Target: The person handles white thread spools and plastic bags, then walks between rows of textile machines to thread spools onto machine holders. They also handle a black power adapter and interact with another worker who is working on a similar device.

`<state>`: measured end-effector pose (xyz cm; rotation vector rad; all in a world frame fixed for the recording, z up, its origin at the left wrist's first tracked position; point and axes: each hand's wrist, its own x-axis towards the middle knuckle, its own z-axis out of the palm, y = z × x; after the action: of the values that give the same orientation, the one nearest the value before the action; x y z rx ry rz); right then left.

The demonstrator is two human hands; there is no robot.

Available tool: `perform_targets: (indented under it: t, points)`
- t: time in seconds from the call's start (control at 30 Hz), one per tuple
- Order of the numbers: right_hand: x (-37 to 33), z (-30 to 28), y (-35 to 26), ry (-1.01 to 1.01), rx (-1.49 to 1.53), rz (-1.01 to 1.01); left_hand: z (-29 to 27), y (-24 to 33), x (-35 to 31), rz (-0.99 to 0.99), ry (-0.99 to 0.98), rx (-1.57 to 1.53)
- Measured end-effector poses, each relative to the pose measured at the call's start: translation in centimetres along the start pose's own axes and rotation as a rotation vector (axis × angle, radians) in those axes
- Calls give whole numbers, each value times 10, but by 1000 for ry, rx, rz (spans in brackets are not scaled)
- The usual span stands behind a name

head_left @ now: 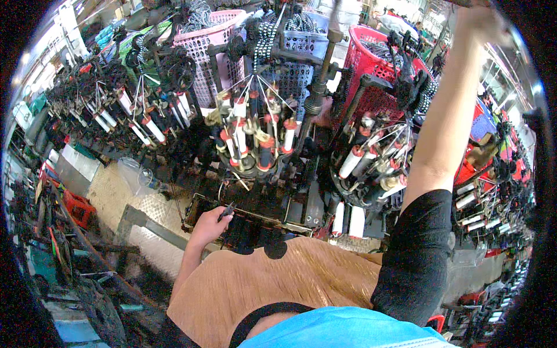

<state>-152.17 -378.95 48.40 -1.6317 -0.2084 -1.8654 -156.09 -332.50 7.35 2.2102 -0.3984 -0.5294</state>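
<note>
My left hand [209,226] is closed on a small black pointed tool [227,212], whose exact kind I cannot make out. It is low, in front of the middle braiding machine [255,133], apart from the white and dark bobbins [288,136] there. White threads rise from them to a black-and-white braided cord [264,49]. My right arm stretches far up past the right braiding machine [371,156]. At the top right edge my right hand [478,23] is blurred, and its fingers and anything in them cannot be made out.
Behind the machines stand a pink basket [212,43], a blue basket [301,43] and a red basket [360,58] with braided cord in them. A vertical metal post [318,87] rises between the machines. More bobbin machines [139,116] are at left. A metal frame [156,223] edges the floor.
</note>
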Motion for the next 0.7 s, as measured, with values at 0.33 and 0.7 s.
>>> perform_targets:
  t: [0.33,0.7]
  points:
    - [33,20,-9,-41,56,-36,-1,-6,-4,-66,46,73]
    - [48,31,-6,-86,-2,7,1,-8,-16,-50,77,-9]
